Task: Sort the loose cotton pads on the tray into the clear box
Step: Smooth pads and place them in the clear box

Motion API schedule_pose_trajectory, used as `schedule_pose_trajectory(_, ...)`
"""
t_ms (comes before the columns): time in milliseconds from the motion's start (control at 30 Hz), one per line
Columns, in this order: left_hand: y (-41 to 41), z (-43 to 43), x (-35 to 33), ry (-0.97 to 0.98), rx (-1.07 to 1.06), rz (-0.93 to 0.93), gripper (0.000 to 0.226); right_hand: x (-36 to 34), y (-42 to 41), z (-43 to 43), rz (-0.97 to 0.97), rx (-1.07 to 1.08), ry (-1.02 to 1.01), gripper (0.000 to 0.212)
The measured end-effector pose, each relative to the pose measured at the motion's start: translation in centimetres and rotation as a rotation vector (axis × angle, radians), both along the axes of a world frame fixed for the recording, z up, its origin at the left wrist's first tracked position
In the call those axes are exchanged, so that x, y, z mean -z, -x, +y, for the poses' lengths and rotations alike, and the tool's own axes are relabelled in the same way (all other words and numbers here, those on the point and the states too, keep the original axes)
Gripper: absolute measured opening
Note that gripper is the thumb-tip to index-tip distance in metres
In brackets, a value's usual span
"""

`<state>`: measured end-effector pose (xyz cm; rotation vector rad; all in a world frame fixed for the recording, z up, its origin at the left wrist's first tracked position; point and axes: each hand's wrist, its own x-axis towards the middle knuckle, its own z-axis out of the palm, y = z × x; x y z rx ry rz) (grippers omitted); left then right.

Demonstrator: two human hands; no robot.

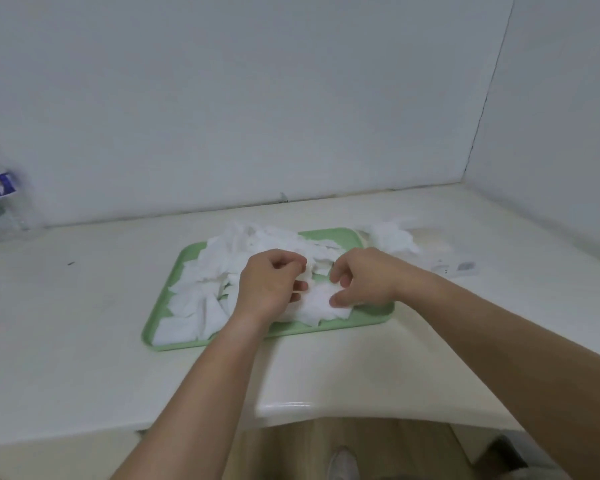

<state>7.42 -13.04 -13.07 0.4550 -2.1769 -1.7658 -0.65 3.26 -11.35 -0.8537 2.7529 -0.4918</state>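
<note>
I see the green tray (291,329) at my 12 o'clock, heaped with loose cotton pads (215,258). My left hand (270,285) and right hand (364,278) each pinch cotton pads mid-pile. The blurred clear box (419,237) sits at the tray's 2 o'clock, and a water bottle (0,206) stands at 9 o'clock

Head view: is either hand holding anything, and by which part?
Left hand and right hand each pinch cotton pads at an edge, over the tray.

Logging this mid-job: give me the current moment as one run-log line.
phase: gathering | left hand: pinching cotton pads | right hand: pinching cotton pads | green tray: heaped with pads | both hands over tray
</note>
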Motion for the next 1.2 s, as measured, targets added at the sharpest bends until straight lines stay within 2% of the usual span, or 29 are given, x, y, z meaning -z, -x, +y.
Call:
schedule_pose_trajectory(100,-0.8,-0.4,0.2,-0.043,-0.030,0.005,0.018,0.5,-0.2,-0.1,0.018,0.029,-0.007,0.041)
schedule_pose_trajectory(267,-1.5,-1.0,0.2,-0.052,-0.039,0.015,0.019,0.1,-0.1,0.0,-0.030,0.044,0.061,0.006)
schedule_pose_trajectory(333,-1.5,-1.1,0.3,-0.056,-0.043,0.009,0.019,0.1,-0.3,0.1,-0.041,0.038,0.070,0.001)
schedule_pose_trajectory(433,-1.5,-1.0,0.5,-0.049,-0.039,0.010,0.018,0.1,-0.2,0.3,-0.028,0.071,0.141,0.007)
schedule_pose_trajectory(600,-0.8,-0.7,1.3,0.041,-0.032,0.013,0.013,-0.2,-0.1,0.7,-0.072,0.147,0.412,0.012)
schedule_pose_trajectory(733,-0.4,-0.1,1.9,0.147,0.004,0.003,0.014,0.4,-0.2,0.9,-0.088,0.158,0.414,0.011)
schedule_pose_trajectory(900,-0.2,0.8,1.4,0.051,0.035,-0.026,0.024,0.7,-0.7,0.5,-0.255,0.220,0.709,0.012)
schedule_pose_trajectory(1000,0.1,1.1,1.3,0.022,0.043,-0.025,0.030,0.8,-0.9,0.2,-0.284,0.212,0.763,0.011)
schedule_pose_trajectory(1200,0.8,1.2,1.5,0.043,0.049,-0.054,0.038,1.5,-1.1,-0.2,-0.464,0.208,0.892,0.008)
